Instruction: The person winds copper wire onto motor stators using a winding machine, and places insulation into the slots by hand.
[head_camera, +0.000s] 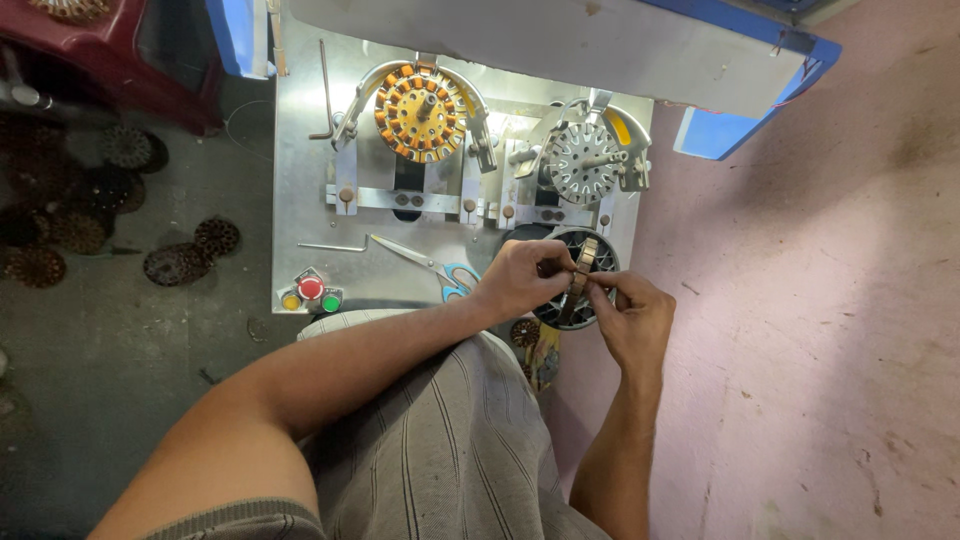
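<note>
Head view is showing the left hand (520, 280) and right hand (630, 315) pinching a ring-shaped stator core (578, 282) edge-on, just right of the scissors (440, 268). It is probably stiff, fairly heavy metal, best gripped by its outer rim.

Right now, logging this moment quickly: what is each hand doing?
Left hand: closed, pinching the upright stator ring from the left.
Right hand: closed, gripping the same ring from the right.
</note>
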